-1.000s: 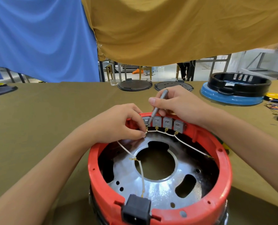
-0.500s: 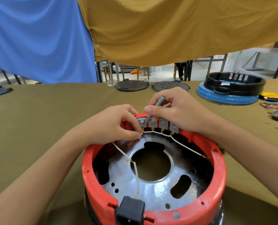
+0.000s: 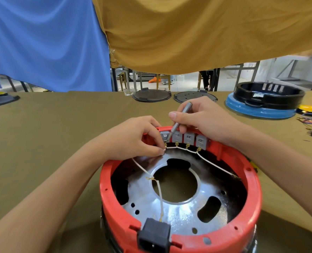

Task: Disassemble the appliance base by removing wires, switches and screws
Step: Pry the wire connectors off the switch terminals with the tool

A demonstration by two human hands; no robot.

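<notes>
While resting on the olive-covered table (image 3: 60, 125), sits close to the camera: red appliance base (image 3: 179, 232), open side up, metal plate (image 3: 179, 212) inside. Four grey switches (image 3: 188, 138) lined along the far inner wall, joined by white wire (image 3: 180, 147). Left hand (image 3: 133, 139), fingers (image 3: 159, 152) pinching the wire at the leftmost switch. Right hand (image 3: 204, 119), fingers curled round a grey screwdriver (image 3: 179, 119), tip at that same switch. Black socket (image 3: 154, 235) on the near rim.
</notes>
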